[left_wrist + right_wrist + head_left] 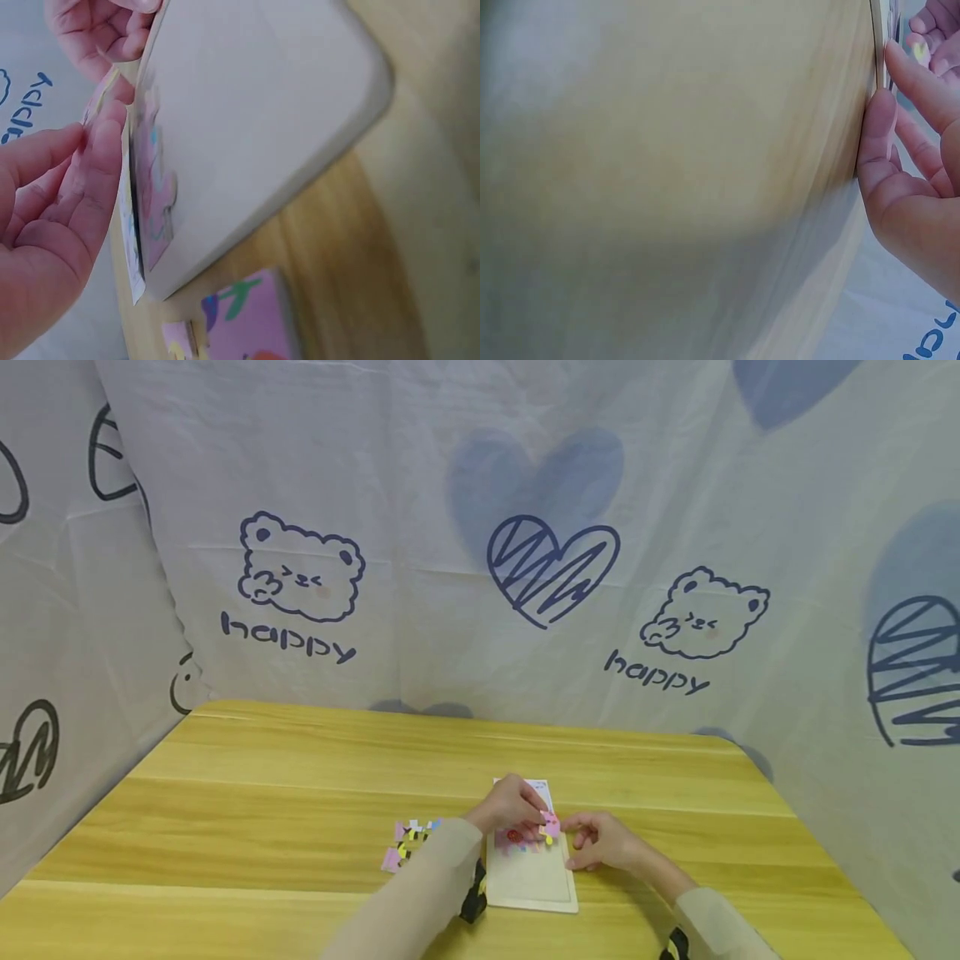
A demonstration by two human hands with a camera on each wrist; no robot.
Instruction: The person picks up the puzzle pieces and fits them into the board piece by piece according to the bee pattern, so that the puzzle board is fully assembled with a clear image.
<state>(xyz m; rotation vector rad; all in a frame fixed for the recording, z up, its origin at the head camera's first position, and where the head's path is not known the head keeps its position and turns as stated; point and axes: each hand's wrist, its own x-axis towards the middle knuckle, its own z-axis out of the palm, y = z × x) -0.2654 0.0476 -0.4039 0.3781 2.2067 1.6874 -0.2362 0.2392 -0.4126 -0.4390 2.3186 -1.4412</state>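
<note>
A pale puzzle board (528, 887) lies on the table, with joined pink puzzle pieces (155, 199) in its far part. My left hand (512, 806) pinches a pink puzzle piece (551, 827) between thumb and fingers, above the board's right side. The left wrist view shows this piece edge-on, tilted and apart from the board surface. At the board's right edge is my right hand (609, 843); its thumb and forefinger touch the rim, spread apart. The right wrist view shows the forefinger on the edge and the thumb (879, 120) against the side.
Loose puzzle pieces (397, 852) lie left of the board, partly hidden by the left sleeve (420, 885). A printed white sheet (542, 789) shows at the board's far end. Behind the wooden table (262, 810) hangs a patterned cloth (420, 568).
</note>
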